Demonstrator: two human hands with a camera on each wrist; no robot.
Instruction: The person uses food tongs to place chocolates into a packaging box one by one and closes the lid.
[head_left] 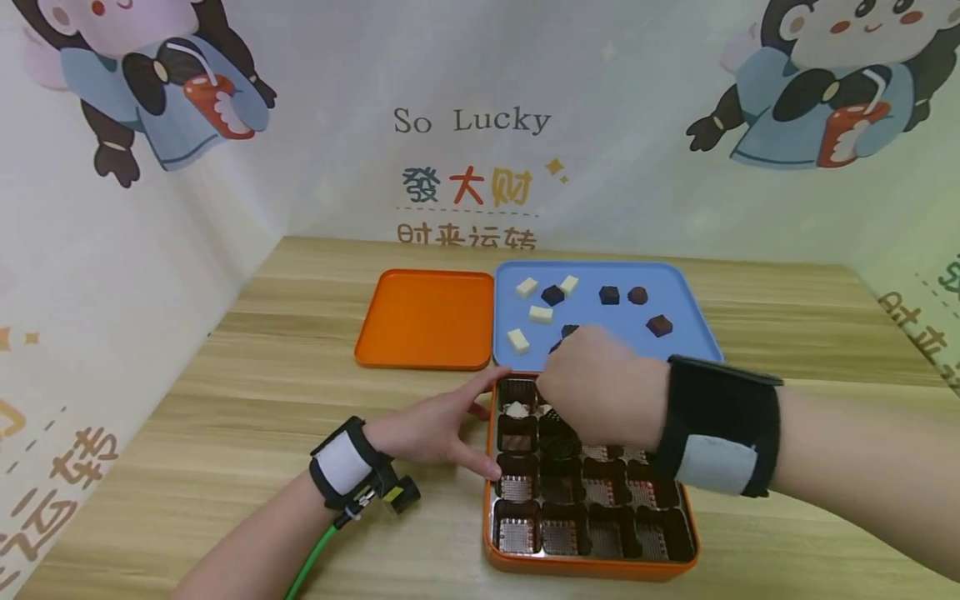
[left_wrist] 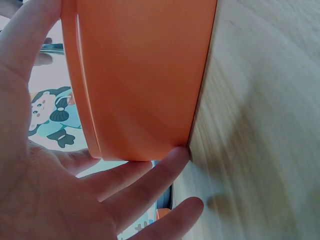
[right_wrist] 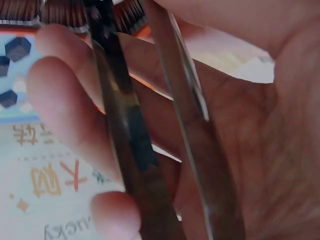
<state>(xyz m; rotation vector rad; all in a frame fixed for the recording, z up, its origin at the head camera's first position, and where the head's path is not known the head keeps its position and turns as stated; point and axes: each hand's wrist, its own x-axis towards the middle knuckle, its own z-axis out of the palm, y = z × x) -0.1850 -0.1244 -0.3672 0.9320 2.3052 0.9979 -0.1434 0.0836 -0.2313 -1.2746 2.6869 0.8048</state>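
Observation:
My left hand (head_left: 435,429) rests against the left side of an orange box (head_left: 592,568), its thumb and fingers spread along the wall. In the left wrist view, extended fingertips touch the end of the box near the tabletop. Dark plastic compartments fill the box, and a white piece (head_left: 516,409) sits in the far-left one. Over the box's far half, my right hand (head_left: 603,387) holds metal tweezers (right_wrist: 200,150), whose two arms run between thumb and fingers in the right wrist view. Their tips point toward the compartments; whatever lies between them is hidden.
Behind the box lies a blue tray (head_left: 697,348) with several white blocks (head_left: 541,314) and dark chocolate-like pieces (head_left: 659,325). An orange tray (head_left: 423,321) sits left of it. A green cable (head_left: 311,560) trails from the left wrist camera. Printed cloth (head_left: 472,67) hangs behind the table.

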